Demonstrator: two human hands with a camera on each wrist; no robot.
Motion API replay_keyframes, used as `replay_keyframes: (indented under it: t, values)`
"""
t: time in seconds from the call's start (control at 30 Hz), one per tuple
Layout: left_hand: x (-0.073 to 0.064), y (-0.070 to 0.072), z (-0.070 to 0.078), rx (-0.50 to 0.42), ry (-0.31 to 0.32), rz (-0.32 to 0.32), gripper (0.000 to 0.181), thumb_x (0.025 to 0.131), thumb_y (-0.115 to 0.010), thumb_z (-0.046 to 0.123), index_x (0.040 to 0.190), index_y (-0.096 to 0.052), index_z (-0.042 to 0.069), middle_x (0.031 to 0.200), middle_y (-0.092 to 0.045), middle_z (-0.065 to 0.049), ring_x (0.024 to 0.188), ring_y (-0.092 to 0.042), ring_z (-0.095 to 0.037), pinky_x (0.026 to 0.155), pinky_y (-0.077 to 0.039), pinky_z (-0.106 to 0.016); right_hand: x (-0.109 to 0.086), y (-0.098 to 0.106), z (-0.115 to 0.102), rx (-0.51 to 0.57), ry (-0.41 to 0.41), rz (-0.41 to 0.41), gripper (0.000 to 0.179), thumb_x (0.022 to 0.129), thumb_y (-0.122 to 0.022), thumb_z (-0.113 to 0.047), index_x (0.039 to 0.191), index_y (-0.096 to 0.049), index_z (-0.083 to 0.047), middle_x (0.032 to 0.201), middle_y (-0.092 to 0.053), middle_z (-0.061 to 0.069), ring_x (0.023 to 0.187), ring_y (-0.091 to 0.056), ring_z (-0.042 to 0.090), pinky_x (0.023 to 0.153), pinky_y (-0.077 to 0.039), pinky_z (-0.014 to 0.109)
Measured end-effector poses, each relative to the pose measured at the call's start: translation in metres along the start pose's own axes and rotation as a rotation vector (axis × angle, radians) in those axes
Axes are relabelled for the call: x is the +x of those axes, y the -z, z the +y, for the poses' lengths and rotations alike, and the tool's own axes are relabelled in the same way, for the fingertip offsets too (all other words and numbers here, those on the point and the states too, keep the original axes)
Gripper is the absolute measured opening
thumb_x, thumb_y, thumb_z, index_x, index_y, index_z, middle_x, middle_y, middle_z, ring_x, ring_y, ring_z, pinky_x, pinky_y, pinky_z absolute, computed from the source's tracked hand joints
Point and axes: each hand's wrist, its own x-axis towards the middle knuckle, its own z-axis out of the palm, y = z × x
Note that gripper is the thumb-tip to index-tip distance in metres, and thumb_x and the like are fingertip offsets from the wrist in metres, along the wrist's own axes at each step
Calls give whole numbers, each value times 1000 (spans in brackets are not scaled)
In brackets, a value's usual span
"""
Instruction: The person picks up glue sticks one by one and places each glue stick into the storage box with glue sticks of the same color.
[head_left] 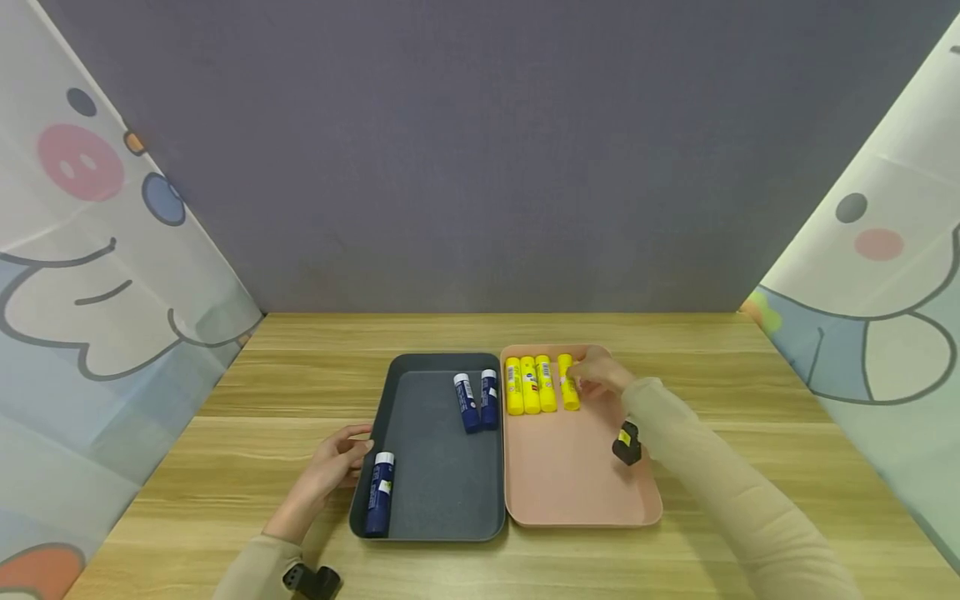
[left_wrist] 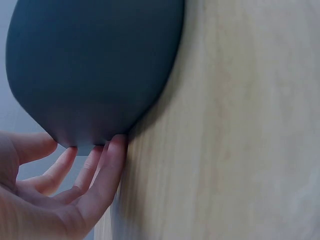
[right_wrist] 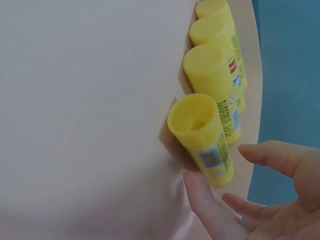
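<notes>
My right hand [head_left: 600, 372] is at the far end of the pink tray [head_left: 573, 475], beside a yellow glue stick [head_left: 567, 382]. In the right wrist view, the thumb and fingers spread apart around that glue stick [right_wrist: 202, 135], which lies slightly tilted away from the row of other yellow glue sticks [right_wrist: 209, 67]. My left hand [head_left: 330, 468] touches the left side of the dark grey tray [head_left: 442, 492]; its fingertips meet the outer wall [left_wrist: 95, 100] in the left wrist view. Near it inside lies a blue glue stick with a white cap [head_left: 379, 496].
Two more blue glue sticks, one slanted [head_left: 467, 404] and one straight [head_left: 489, 402], lie at the grey tray's far right. Both trays sit side by side on a wooden table [head_left: 300, 375]. A grey panel [head_left: 480, 167] stands behind, with cartoon-print cloth [head_left: 97, 292] along the sides.
</notes>
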Motion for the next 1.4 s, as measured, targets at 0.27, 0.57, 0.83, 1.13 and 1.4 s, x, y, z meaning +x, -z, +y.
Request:
replay_keyframes:
  t: [0.27, 0.57, 0.83, 1.13, 1.4]
  values:
    - [0, 1, -1, 10, -7, 3, 40, 89, -49, 9, 125, -40, -5, 101, -53, -16, 69, -57, -13, 60, -50, -32, -12, 6, -5, -24, 47, -19, 50, 87, -52, -13, 127, -34, 11, 105, -51, 26, 77, -58, 32, 68, -51, 38]
    - [2, 2, -2, 8, -7, -8, 41, 89, -49, 10, 125, -39, -6, 102, -53, -17, 69, -58, -13, 60, -50, -31, -27, 14, -7, -65, 138, -36, 47, 89, -50, -12, 127, -36, 12, 114, -49, 28, 82, -58, 37, 67, -50, 39]
    - [3, 1, -3, 4, -3, -3, 39, 89, -49, 10, 125, -39, -5, 103, -53, -17, 70, -58, -13, 60, -50, -33, -36, 21, -1, -57, 172, -44, 45, 88, -49, -12, 124, -37, 13, 108, -50, 29, 79, -58, 37, 67, -50, 41]
    - [2, 1, -3, 11, -5, 1, 40, 89, -49, 9, 125, -39, -6, 101, -53, -17, 69, -58, -13, 60, -50, -32, -43, 32, 11, -75, 220, -32, 44, 88, -50, -11, 123, -38, 13, 103, -51, 27, 66, -56, 26, 60, -50, 36]
    - [3, 2, -5, 16, -18, -7, 41, 89, -49, 11, 125, -39, -5, 104, -52, -19, 72, -58, -14, 61, -50, -33, -52, 42, 18, -70, 214, -21, 45, 88, -50, -11, 124, -37, 12, 101, -50, 27, 61, -56, 21, 61, -50, 36]
